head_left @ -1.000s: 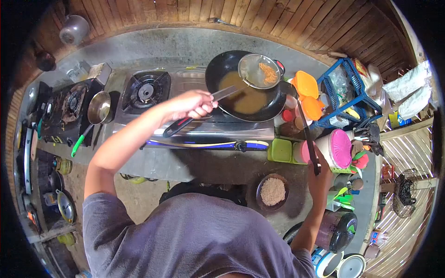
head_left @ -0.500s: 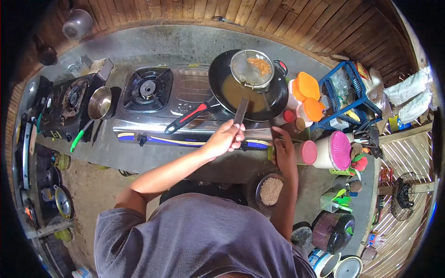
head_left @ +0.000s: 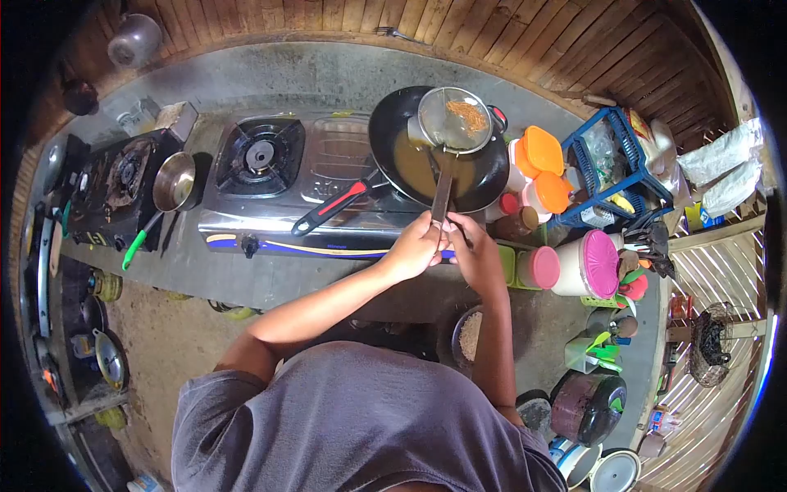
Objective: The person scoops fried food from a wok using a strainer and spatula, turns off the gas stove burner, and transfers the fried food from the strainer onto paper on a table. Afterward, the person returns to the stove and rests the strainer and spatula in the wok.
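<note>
My left hand (head_left: 418,248) is closed round the flat brown handle of a wire mesh strainer (head_left: 443,129). The strainer is over the wok (head_left: 393,111), with golden-brown fried bits (head_left: 467,116) in its right part. Brownish oil or liquid (head_left: 422,170) fills the bottom of the wok. Close beside the left hand, my right hand (head_left: 477,261) grips the dark handle of a long utensil. Most of that utensil is hidden behind the strainer and its handle, so its kind is unclear. The wok's black-and-red handle (head_left: 332,207) points toward the lower left.
The wok sits on the right side of a two-burner gas stove (head_left: 307,225). A small saucepan (head_left: 175,182) is at left. Orange-lidded jars (head_left: 543,150), a blue basket (head_left: 602,209) and a pink-lidded tub (head_left: 601,264) crowd the right. A bowl of pale grains (head_left: 470,334) is below the right forearm.
The strainer has shifted slightly right, and its handle now points more toward me. My right hand has moved left and up, beside my left hand, bringing the dark handle with it.
</note>
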Tool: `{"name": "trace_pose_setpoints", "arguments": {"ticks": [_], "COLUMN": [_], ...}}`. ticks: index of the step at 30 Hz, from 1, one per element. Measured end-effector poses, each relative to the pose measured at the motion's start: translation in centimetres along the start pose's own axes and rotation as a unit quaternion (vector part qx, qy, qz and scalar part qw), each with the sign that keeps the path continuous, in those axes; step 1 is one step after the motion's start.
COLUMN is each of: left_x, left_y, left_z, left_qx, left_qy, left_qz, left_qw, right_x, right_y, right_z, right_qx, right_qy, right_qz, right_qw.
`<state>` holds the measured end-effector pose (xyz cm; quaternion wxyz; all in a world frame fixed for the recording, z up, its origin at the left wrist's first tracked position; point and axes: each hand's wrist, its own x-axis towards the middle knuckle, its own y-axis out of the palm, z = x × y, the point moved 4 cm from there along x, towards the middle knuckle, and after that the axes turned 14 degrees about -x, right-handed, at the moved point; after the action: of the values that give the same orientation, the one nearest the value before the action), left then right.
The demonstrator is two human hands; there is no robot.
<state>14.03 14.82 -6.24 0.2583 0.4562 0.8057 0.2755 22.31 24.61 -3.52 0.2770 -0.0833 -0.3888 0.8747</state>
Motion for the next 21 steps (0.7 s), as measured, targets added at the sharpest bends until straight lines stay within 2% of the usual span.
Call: {"name": "trace_pose_setpoints", "arguments": {"ticks": [3, 4, 7, 10, 13, 14, 17, 18, 19, 21], "left_x": [0.2, 0.2, 0.4, 0.5, 0.2, 0.2, -1.2, -1.6, -2.0, -2.0], "left_y": [0.3, 0.3, 0.7, 1.4, 2.2, 2.4, 2.8, 2.0, 0.5, -2.9], "left_z": [0.2, 0.3, 0.1, -0.1, -0.2, -0.1, -2.0, -1.9, -1.5, 1.2], "left_qx": [0.012, 0.021, 0.01, 0.045, 0.068, 0.13, 0.267, 0.318, 0.349, 0.247], "left_qy": [0.012, 0.018, 0.009, 0.002, 0.0, 0.054, 0.077, 0.057, -0.017, -0.155], "left_qz": [0.009, 0.012, 0.036, 0.027, 0.005, 0.012, 0.114, 0.129, 0.139, 0.1], "left_qw": [1.0, 1.0, 0.999, 0.999, 0.998, 0.99, 0.954, 0.937, 0.927, 0.951], "right_x": [0.3, 0.6, 1.3, 1.6, 1.7, 1.6, 1.7, 1.5, 1.2, 0.6], "right_y": [-1.0, -0.7, 0.2, 0.8, 0.2, -0.3, -1.4, -1.5, -1.9, -2.6], "right_z": [1.9, 1.5, 0.2, 0.8, 0.8, 0.6, 0.2, -0.4, -0.7, -1.5], "right_qx": [-0.066, -0.025, 0.144, 0.2, 0.212, 0.232, 0.238, 0.232, 0.213, 0.179], "right_qy": [-0.045, -0.058, 0.06, 0.066, 0.06, 0.083, 0.08, 0.1, 0.102, 0.109], "right_qz": [-0.109, -0.131, -0.009, 0.053, -0.001, 0.016, -0.021, -0.008, 0.001, 0.018], "right_qw": [0.991, 0.989, 0.988, 0.976, 0.976, 0.969, 0.968, 0.967, 0.972, 0.978]}}
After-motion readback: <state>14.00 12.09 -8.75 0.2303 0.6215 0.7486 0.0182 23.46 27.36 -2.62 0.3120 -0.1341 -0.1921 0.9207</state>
